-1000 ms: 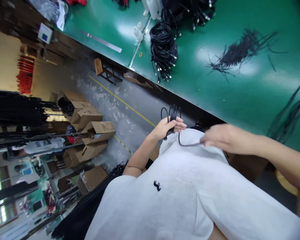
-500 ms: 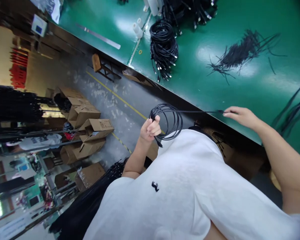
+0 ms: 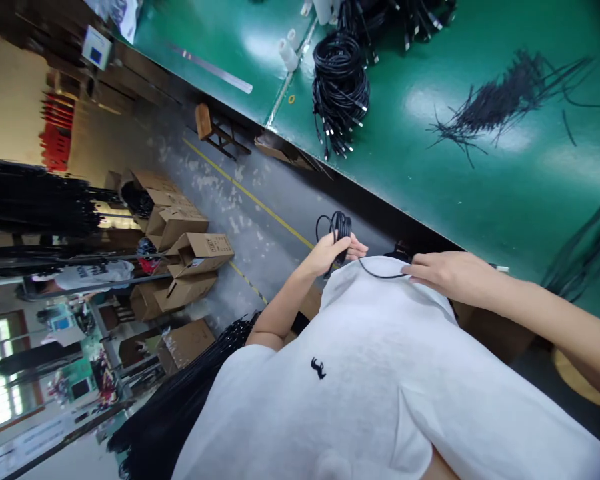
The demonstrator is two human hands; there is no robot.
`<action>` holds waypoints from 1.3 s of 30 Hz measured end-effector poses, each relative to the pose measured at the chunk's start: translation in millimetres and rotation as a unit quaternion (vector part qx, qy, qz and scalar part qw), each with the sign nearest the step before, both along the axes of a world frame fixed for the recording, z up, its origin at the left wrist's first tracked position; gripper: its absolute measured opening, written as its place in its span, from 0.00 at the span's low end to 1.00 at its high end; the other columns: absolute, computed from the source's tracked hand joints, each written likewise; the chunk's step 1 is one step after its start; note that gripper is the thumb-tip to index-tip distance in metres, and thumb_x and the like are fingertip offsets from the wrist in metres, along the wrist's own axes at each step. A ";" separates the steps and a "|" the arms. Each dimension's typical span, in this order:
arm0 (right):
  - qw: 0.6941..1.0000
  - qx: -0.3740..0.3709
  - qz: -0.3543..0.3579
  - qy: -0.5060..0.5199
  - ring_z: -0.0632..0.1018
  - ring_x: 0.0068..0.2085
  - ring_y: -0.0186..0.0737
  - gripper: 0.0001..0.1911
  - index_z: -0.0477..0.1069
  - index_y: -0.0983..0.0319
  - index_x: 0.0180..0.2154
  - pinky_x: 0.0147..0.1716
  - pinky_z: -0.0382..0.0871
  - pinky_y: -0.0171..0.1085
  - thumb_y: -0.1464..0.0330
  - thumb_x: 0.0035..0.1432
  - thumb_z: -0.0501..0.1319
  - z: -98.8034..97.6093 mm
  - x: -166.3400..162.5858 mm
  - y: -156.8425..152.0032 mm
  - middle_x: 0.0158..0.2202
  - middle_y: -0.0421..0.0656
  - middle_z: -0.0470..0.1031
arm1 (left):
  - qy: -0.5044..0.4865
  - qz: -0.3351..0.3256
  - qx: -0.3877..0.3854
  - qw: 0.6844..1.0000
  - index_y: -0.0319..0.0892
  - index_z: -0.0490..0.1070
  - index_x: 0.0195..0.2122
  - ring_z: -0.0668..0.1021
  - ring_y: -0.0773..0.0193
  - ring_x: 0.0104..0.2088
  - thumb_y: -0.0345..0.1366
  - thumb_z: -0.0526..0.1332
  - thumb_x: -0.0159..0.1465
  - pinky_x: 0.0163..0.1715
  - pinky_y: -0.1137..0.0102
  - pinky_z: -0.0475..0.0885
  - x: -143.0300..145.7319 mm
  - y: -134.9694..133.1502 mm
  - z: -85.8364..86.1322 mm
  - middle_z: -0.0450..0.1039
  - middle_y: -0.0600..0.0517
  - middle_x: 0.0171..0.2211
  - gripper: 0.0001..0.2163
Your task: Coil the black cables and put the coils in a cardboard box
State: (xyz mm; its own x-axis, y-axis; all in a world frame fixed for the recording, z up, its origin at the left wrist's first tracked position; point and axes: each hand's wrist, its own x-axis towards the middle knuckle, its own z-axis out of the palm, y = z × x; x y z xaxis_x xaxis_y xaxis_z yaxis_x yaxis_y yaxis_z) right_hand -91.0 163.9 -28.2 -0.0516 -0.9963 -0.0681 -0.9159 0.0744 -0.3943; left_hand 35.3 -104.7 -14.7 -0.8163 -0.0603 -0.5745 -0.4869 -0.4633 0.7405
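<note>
Green surface [image 3: 510,190] ahead; just off its near edge, the left hand [image 3: 329,253] has its grip clamped on a black cable coil [image 3: 342,224], and the right hand [image 3: 443,270] pinches its trailing strand [image 3: 381,275]. Upon the surface lie bundled cables [image 3: 341,80].

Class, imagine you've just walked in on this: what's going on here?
A person in a white shirt has a black cable in both bare hands. The left hand grips its coiled loops, while the right hand holds a slack stretch running from them. Both hands are beside the green table, on which lie a coiled cable bundle and a heap of thin black strands.
</note>
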 end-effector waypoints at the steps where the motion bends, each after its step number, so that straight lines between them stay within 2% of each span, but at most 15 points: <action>1: 0.999 -0.027 0.025 0.003 0.72 0.29 0.36 0.18 0.73 0.59 0.43 0.29 0.54 0.37 0.63 0.72 0.46 10.9 -1.1 -11.8 0.33 0.44 0.72 | 0.007 -0.030 0.003 1.000 0.37 0.70 0.38 0.82 0.60 0.38 0.52 0.70 0.56 0.41 0.68 0.75 -0.1 7.1 -3.9 0.80 0.45 0.36 0.22; 4: 0.996 -0.062 0.017 0.054 0.71 0.29 0.37 0.16 0.73 0.61 0.40 0.32 0.55 0.38 0.67 0.71 0.48 28.9 -12.5 -44.3 0.32 0.44 0.72 | 0.033 -0.140 -0.007 0.990 0.37 0.71 0.40 0.81 0.60 0.41 0.51 0.67 0.60 0.47 0.65 0.72 -0.7 23.1 -5.9 0.80 0.44 0.37 0.20; 7: 0.991 -0.107 -0.030 0.079 0.75 0.36 0.40 0.14 0.73 0.63 0.41 0.42 0.62 0.41 0.65 0.70 0.51 32.0 -21.0 -56.6 0.36 0.47 0.76 | 0.051 -0.244 0.012 0.968 0.36 0.73 0.42 0.78 0.65 0.34 0.51 0.65 0.62 0.41 0.68 0.71 -0.2 27.1 -1.9 0.77 0.48 0.31 0.20; 10: 0.980 -0.170 -0.085 0.057 0.76 0.44 0.43 0.13 0.74 0.62 0.44 0.50 0.63 0.45 0.65 0.69 0.53 26.7 -10.6 -41.7 0.45 0.50 0.77 | 0.045 -0.256 0.061 0.964 0.36 0.74 0.42 0.73 0.69 0.28 0.52 0.66 0.60 0.36 0.70 0.70 3.1 23.3 -0.9 0.70 0.54 0.26 0.22; 14: 0.976 -0.135 -0.166 -0.044 0.78 0.43 0.44 0.16 0.72 0.61 0.50 0.42 0.70 0.42 0.61 0.67 0.56 7.7 16.2 -16.7 0.47 0.50 0.77 | 0.035 -0.213 0.111 0.970 0.38 0.74 0.37 0.71 0.69 0.26 0.53 0.69 0.56 0.34 0.69 0.71 3.9 23.4 1.8 0.66 0.56 0.23 0.21; 16: 0.964 -0.136 -0.203 -0.104 0.76 0.53 0.50 0.24 0.67 0.63 0.58 0.46 0.72 0.45 0.58 0.65 0.58 -0.5 20.8 -21.6 0.56 0.54 0.72 | 0.037 -0.263 0.143 0.954 0.38 0.75 0.37 0.71 0.68 0.26 0.52 0.69 0.57 0.34 0.68 0.71 -1.5 29.4 7.5 0.67 0.55 0.23 0.20; 18: 0.954 -0.175 -0.175 -0.171 0.71 0.60 0.51 0.24 0.67 0.61 0.59 0.54 0.69 0.48 0.59 0.64 0.58 -3.0 16.4 -38.2 0.60 0.53 0.69 | 0.040 -0.355 0.170 0.918 0.37 0.76 0.37 0.71 0.67 0.27 0.51 0.70 0.56 0.33 0.68 0.70 -9.8 37.1 15.8 0.68 0.52 0.24 0.20; 21: 0.936 -0.194 -0.076 -0.285 0.76 0.51 0.44 0.13 0.76 0.59 0.45 0.52 0.69 0.44 0.62 0.66 0.55 -0.4 0.0 -63.4 0.46 0.46 0.78 | 0.029 -0.416 0.194 0.888 0.37 0.76 0.32 0.71 0.66 0.25 0.52 0.72 0.53 0.30 0.68 0.69 -20.6 42.8 28.9 0.68 0.52 0.23 0.21; 23: 0.904 -0.184 -0.116 -0.367 0.77 0.40 0.40 0.11 0.76 0.60 0.38 0.45 0.70 0.40 0.62 0.64 0.57 -2.4 -8.5 -69.4 0.37 0.43 0.78 | 0.005 -0.367 0.196 0.910 0.39 0.73 0.30 0.69 0.68 0.21 0.53 0.73 0.51 0.26 0.68 0.69 -24.5 38.8 35.4 0.64 0.55 0.20 0.21; 25: 0.831 -0.181 -0.222 -0.476 0.75 0.34 0.36 0.10 0.74 0.61 0.36 0.40 0.70 0.38 0.60 0.61 0.61 -11.5 -8.6 -68.2 0.31 0.41 0.76 | -0.013 -0.277 0.186 0.942 0.40 0.69 0.28 0.65 0.72 0.17 0.53 0.73 0.50 0.21 0.71 0.66 -26.7 31.1 38.6 0.60 0.59 0.18 0.22; 26: 0.772 -0.182 -0.273 -0.544 0.74 0.32 0.35 0.12 0.74 0.61 0.36 0.39 0.70 0.37 0.59 0.59 0.64 -18.2 -4.9 -67.1 0.28 0.39 0.74 | -0.018 -0.234 0.181 0.955 0.40 0.67 0.28 0.63 0.73 0.15 0.52 0.73 0.51 0.19 0.73 0.64 -27.9 27.4 39.0 0.58 0.60 0.17 0.22; 30: 0.455 -0.190 -0.380 -0.783 0.65 0.24 0.28 0.20 0.70 0.61 0.33 0.36 0.73 0.36 0.55 0.48 0.72 -45.2 23.1 -73.8 0.22 0.32 0.61 | -0.050 -0.098 0.178 0.978 0.41 0.62 0.27 0.53 0.77 0.12 0.44 0.66 0.64 0.13 0.79 0.54 -35.3 25.8 36.0 0.49 0.64 0.16 0.16; 32: 0.336 -0.202 -0.385 -0.835 0.64 0.23 0.26 0.23 0.70 0.60 0.36 0.34 0.74 0.35 0.55 0.44 0.74 -52.6 33.5 -82.8 0.23 0.31 0.59 | -0.053 -0.053 0.170 0.983 0.41 0.60 0.27 0.50 0.77 0.12 0.42 0.62 0.67 0.13 0.79 0.52 -41.5 32.1 34.4 0.46 0.65 0.16 0.16; 35: 0.266 -0.205 -0.390 -0.857 0.61 0.22 0.26 0.24 0.69 0.59 0.37 0.28 0.71 0.32 0.54 0.45 0.73 -56.4 33.8 -94.4 0.22 0.31 0.57 | -0.031 0.001 0.140 0.990 0.41 0.60 0.27 0.50 0.77 0.13 0.44 0.58 0.70 0.14 0.80 0.53 -52.7 43.6 33.6 0.46 0.64 0.16 0.17; 39: 0.278 -0.247 -0.416 -0.830 0.47 0.18 0.25 0.24 0.64 0.60 0.32 0.15 0.50 0.27 0.51 0.48 0.71 -58.6 14.7 -97.4 0.18 0.28 0.44 | -0.042 0.049 0.100 0.993 0.42 0.58 0.26 0.50 0.76 0.14 0.53 0.53 0.70 0.16 0.79 0.56 -64.5 54.6 30.7 0.44 0.63 0.17 0.22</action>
State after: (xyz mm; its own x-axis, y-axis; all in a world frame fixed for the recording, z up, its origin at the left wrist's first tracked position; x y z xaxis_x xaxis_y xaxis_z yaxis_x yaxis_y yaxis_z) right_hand -76.4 66.6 -86.8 -0.5843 -0.5955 -0.5513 0.8111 -0.4511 -0.3723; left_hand -29.3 -50.1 16.0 -0.7609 -0.0160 -0.6486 -0.4879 -0.6448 0.5883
